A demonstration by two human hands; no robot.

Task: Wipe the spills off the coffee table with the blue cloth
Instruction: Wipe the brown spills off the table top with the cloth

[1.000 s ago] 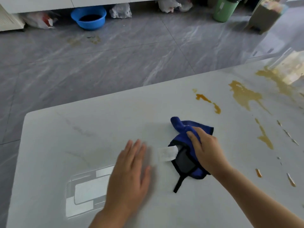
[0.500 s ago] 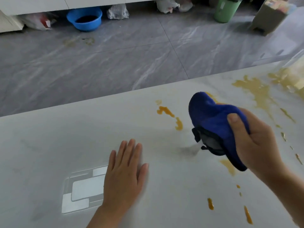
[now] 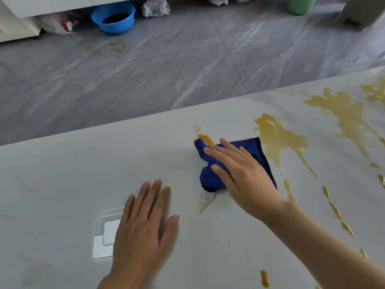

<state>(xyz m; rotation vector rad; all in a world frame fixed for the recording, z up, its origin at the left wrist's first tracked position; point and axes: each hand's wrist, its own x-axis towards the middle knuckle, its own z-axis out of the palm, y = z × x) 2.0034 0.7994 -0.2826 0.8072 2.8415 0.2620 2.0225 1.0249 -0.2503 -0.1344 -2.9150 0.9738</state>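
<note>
Surface: a pale grey-white marbled coffee table top [image 3: 62, 184] fills the lower two thirds of the frame, its far edge running from the left middle up to the right.
Cloth: a dark blue microfibre cloth with black edging [image 3: 210, 176] lies crumpled and flat on the surface at centre right; its upper left tip sits just on the small amber puddle [image 3: 205, 138] there.
Right hand: the right hand [image 3: 243, 176] lies palm down on top of the cloth, coming in from the lower right; its grip is spread, fingers straight and slightly fanned, pressing the cloth to the surface rather than curling round it.
Left hand: the left hand [image 3: 143, 226] rests flat on the bare surface in the lower middle, well left of the cloth; its grip is likewise spread, fingers straight and close together, holding nothing.
Spills: a broad amber splash [image 3: 279, 140] lies just right of the cloth, a larger one [image 3: 341, 113] spreads toward the upper right, and a line of small amber drops [image 3: 335, 209] trails down the right side.
Reflection: a bright white rectangular patch of light [image 3: 106, 236] shows on the surface beside the left hand.
Floor: grey veined tiles [image 3: 145, 69] fill the upper half.
Background: a blue plastic bowl with dark contents [image 3: 113, 17] stands at upper left, crumpled plastic bags [image 3: 155, 7] beside it, and a green bin [image 3: 301, 4] at the upper right.
</note>
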